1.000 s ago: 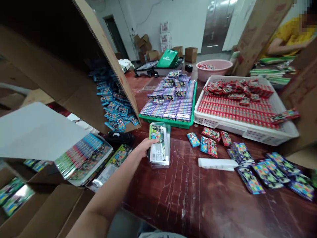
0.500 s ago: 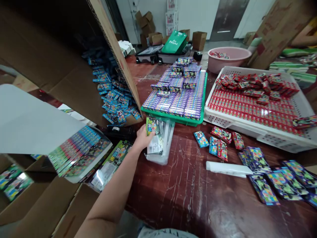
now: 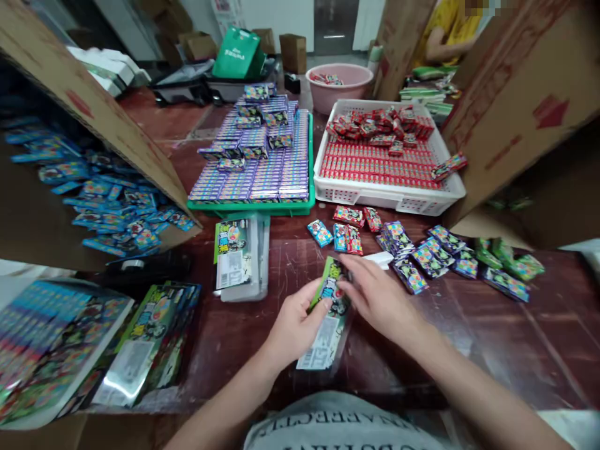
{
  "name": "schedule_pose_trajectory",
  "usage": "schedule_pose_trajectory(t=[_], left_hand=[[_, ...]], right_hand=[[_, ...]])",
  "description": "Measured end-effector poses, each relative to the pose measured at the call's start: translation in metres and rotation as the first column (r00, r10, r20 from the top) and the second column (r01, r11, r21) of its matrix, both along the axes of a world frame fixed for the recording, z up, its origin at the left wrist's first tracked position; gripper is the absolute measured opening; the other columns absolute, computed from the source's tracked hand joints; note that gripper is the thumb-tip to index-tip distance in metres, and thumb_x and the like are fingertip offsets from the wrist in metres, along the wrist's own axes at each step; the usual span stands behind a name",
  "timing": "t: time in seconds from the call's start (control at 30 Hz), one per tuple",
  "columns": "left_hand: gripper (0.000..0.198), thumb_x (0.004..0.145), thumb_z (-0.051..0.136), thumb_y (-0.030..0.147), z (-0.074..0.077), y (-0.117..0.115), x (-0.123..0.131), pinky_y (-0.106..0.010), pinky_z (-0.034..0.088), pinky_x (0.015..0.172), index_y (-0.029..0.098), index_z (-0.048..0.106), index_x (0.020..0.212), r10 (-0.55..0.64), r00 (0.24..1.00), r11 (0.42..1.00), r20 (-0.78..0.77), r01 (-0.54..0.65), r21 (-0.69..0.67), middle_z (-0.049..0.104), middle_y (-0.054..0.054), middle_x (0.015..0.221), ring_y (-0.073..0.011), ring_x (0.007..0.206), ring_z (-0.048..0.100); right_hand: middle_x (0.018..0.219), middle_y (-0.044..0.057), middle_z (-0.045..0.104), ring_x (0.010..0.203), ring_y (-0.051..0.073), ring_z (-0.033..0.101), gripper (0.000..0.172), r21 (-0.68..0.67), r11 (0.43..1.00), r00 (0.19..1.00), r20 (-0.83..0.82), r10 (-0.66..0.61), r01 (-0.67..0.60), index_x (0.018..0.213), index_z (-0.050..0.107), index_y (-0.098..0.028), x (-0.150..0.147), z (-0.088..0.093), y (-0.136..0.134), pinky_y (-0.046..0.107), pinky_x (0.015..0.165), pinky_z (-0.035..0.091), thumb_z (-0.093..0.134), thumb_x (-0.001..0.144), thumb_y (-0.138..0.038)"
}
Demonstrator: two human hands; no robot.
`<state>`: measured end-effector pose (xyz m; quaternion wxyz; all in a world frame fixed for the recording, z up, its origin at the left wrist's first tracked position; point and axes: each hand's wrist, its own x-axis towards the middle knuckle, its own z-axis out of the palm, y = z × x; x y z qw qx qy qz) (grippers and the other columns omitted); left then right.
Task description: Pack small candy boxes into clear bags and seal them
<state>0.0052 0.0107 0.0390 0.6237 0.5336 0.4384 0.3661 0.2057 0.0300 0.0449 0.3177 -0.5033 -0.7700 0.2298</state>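
Note:
Between my hands is a clear plastic sleeve with a green and black printed card [image 3: 323, 340], tilted above the tabletop. My left hand [image 3: 300, 319] pinches its left edge, thumb on the front. My right hand [image 3: 377, 294] has its fingers closed on the upper right edge. To the left lies a stack of similar clear sleeves [image 3: 238, 262]. Just beyond my hands sit small blue packets [image 3: 320, 233] and red packets [image 3: 349, 216], with purple packets [image 3: 424, 257] to the right. A white strip [image 3: 380, 259] is partly hidden behind my right hand.
A green tray [image 3: 300, 206] of purple boxes and a white basket [image 3: 365, 195] of red packets stand behind. Cardboard boxes flank the table, the left one [image 3: 117, 119] holding blue packets. Filled packs [image 3: 150, 325] lie at left. Another person's arm [image 3: 445, 47] shows at far right.
My left hand has moved right from the sleeve stack with a sleeve and card. My right hand has come into view and grips it too. The view has turned right.

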Motion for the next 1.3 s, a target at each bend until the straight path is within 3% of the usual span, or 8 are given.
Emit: schedule_pose_trajectory(t=[0.2, 0.4, 0.53, 0.63, 0.77, 1.03, 1.17, 1.3], left_hand=[[0.041, 0.091, 0.066, 0.027, -0.011, -0.007, -0.027, -0.039, 0.045, 0.107, 0.02, 0.068, 0.131, -0.046, 0.998, 0.997, -0.047, 0.043, -0.069, 0.073, -0.008, 0.12, -0.027, 0.115, 0.065], [0.057, 0.068, 0.088, 0.028, -0.009, -0.003, -0.044, -0.035, 0.054, 0.088, 0.016, 0.071, 0.121, -0.322, 0.945, 0.917, -0.049, 0.299, -0.263, 0.076, -0.01, 0.111, -0.027, 0.099, 0.071], [0.036, 0.08, 0.079, 0.038, -0.025, 0.001, -0.024, -0.033, 0.055, 0.082, 0.014, 0.074, 0.106, 0.049, 0.997, 0.977, -0.066, -0.062, -0.205, 0.078, -0.008, 0.101, -0.0234, 0.089, 0.071], [0.038, 0.086, 0.072, 0.045, -0.035, -0.004, -0.002, -0.032, 0.056, 0.08, 0.015, 0.072, 0.109, 0.2, 0.979, 0.963, -0.042, -0.204, -0.176, 0.078, -0.008, 0.102, -0.0225, 0.088, 0.071], [0.041, 0.094, 0.06, 0.051, -0.045, -0.018, 0.018, -0.033, 0.054, 0.082, 0.017, 0.066, 0.115, 0.212, 0.938, 0.973, -0.275, -0.229, -0.027, 0.076, -0.007, 0.104, -0.0233, 0.091, 0.07], [0.054, 0.1, 0.049, 0.051, -0.066, -0.031, -0.003, -0.039, 0.057, 0.086, 0.019, 0.047, 0.143, 0.173, 0.846, 0.983, -0.504, -0.178, 0.039, 0.072, -0.011, 0.119, -0.0266, 0.101, 0.072], [0.084, 0.095, 0.061, 0.044, -0.027, -0.01, -0.03, -0.048, 0.048, 0.108, 0.022, 0.012, 0.159, 0.349, 0.716, 0.897, -0.605, -0.07, 0.436, 0.04, -0.019, 0.157, -0.0319, 0.139, 0.049], [0.049, 0.101, 0.048, 0.029, 0.018, 0.076, -0.011, -0.044, 0.036, 0.117, 0.02, 0.04, 0.148, 0.298, 0.476, 0.793, -0.827, 0.359, 0.492, 0.052, -0.013, 0.147, -0.0272, 0.139, 0.047]], right_hand=[[0.079, 0.003, 0.067, 0.073, 0.02, 0.064, 0.011, -0.153, 0.971, 0.97, 0.134, 0.203, -0.182, 0.089, 0.065, -0.022, -0.003, 0.013, 0.008, 0.035, 0.067, 0.05, 0.068, 0.092, -0.032], [0.1, -0.002, 0.074, 0.094, 0.016, 0.07, 0.012, -0.308, 0.677, 0.733, -0.119, 0.67, -0.668, 0.1, 0.07, -0.03, 0.015, 0.037, 0.019, 0.042, 0.105, 0.045, 0.058, 0.099, -0.027], [0.115, 0.006, 0.073, 0.112, 0.023, 0.068, 0.024, -0.248, 0.953, 0.969, -0.214, 0.121, -0.174, 0.118, 0.064, -0.027, 0.007, 0.013, 0.007, 0.043, 0.099, 0.051, 0.058, 0.099, -0.04], [0.108, 0.009, 0.075, 0.099, 0.024, 0.072, 0.037, -0.334, 0.935, 0.971, -0.154, -0.181, 0.121, 0.124, 0.058, -0.023, -0.01, -0.015, -0.012, 0.037, 0.082, 0.056, 0.055, 0.099, -0.051], [0.086, 0.011, 0.076, 0.077, 0.027, 0.075, 0.038, -0.368, 0.878, 0.935, 0.288, -0.204, 0.305, 0.106, 0.062, -0.018, -0.032, -0.039, -0.032, 0.031, 0.063, 0.051, 0.035, 0.107, -0.045], [0.098, 0.006, 0.078, 0.082, 0.023, 0.075, 0.039, -0.318, 0.932, 0.975, 0.189, -0.118, 0.174, 0.132, 0.053, -0.022, 0.006, -0.028, -0.025, 0.032, 0.071, 0.056, 0.045, 0.104, -0.047], [0.152, 0.014, 0.051, 0.137, 0.032, 0.049, 0.074, 0.066, 0.996, 0.968, 0.24, -0.08, 0.065, 0.156, 0.03, -0.022, 0.115, -0.004, 0.024, 0.051, 0.113, 0.04, 0.062, 0.094, -0.048], [0.167, 0.013, 0.025, 0.151, 0.041, 0.023, 0.106, -0.044, 0.988, 0.81, 0.568, 0.148, -0.149, 0.161, 0.02, -0.019, 0.177, -0.009, 0.094, 0.059, 0.119, 0.029, 0.077, 0.075, -0.042]])
